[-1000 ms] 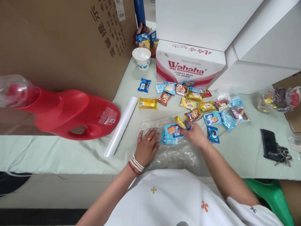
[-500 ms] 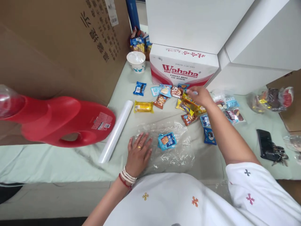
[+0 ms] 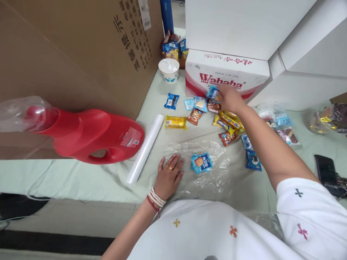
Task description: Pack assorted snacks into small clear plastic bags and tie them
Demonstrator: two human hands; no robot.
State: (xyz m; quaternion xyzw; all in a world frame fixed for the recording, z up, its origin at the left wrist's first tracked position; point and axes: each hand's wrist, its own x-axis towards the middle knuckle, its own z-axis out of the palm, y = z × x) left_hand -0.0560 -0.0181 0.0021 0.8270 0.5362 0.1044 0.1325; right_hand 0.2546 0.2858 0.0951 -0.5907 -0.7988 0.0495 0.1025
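Observation:
My right hand (image 3: 230,98) is closed on a blue snack packet (image 3: 213,94), lifted in front of the Wahaba-style red and white carton; both are slightly blurred. Below it lie a light blue packet (image 3: 201,103), a brown cookie packet (image 3: 194,116) and several yellow packets (image 3: 227,122). My left hand (image 3: 168,176) rests flat, fingers spread, at the left edge of a clear plastic sheet (image 3: 217,180). On that sheet sits a small pile of blue snack packets (image 3: 201,163). A yellow packet (image 3: 175,122) and a dark blue packet (image 3: 171,101) lie farther left.
A white roll (image 3: 145,148) and a red jug (image 3: 100,135) lie left of my left hand. Behind stand a paper cup (image 3: 169,71), a water carton (image 3: 199,85) and a large brown box (image 3: 81,54). At right are more snacks and a black phone (image 3: 324,169).
My right hand has picked up a blue packet from beside the carton and raised it. My left hand stays on the plastic sheet. The view has shifted left.

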